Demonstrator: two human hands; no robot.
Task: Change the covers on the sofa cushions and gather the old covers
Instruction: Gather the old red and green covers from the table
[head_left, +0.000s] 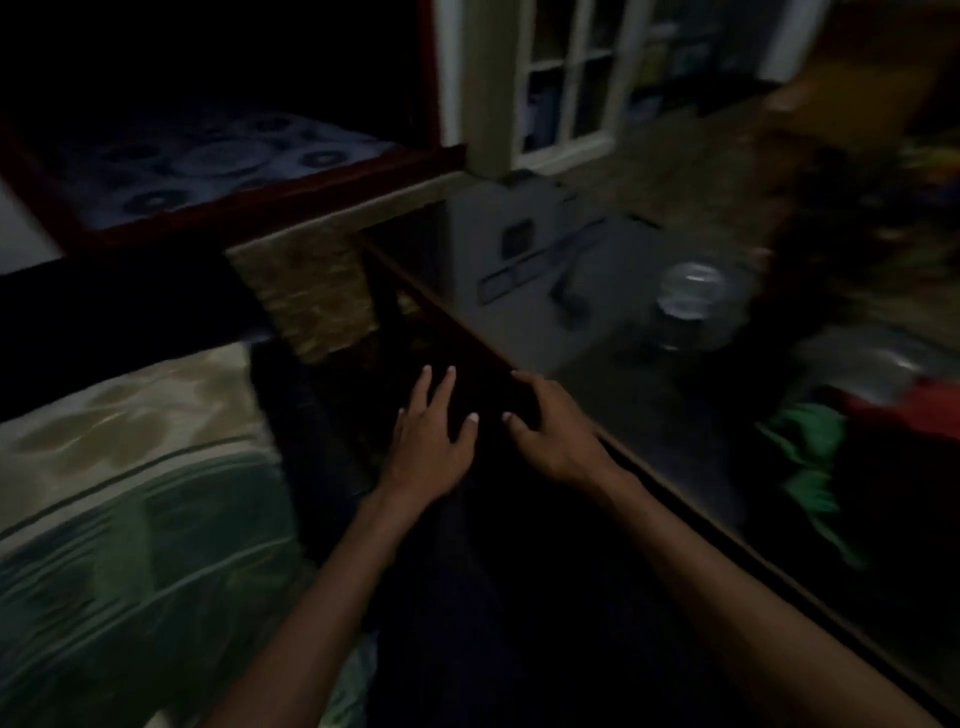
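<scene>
My left hand and right hand extend side by side at frame centre, close but not touching. The left hand's fingers are spread and straight, gripping nothing. The right hand's fingers rest on the wooden sofa frame edge, loosely bent; whether they clamp it I cannot tell. Beneath both hands lies a dark surface, too dim to identify. A cushion in a green and cream patterned cover occupies the lower left of the frame. A heap of green and red fabric lies on the floor at right. A clear plastic jar stands right of centre.
</scene>
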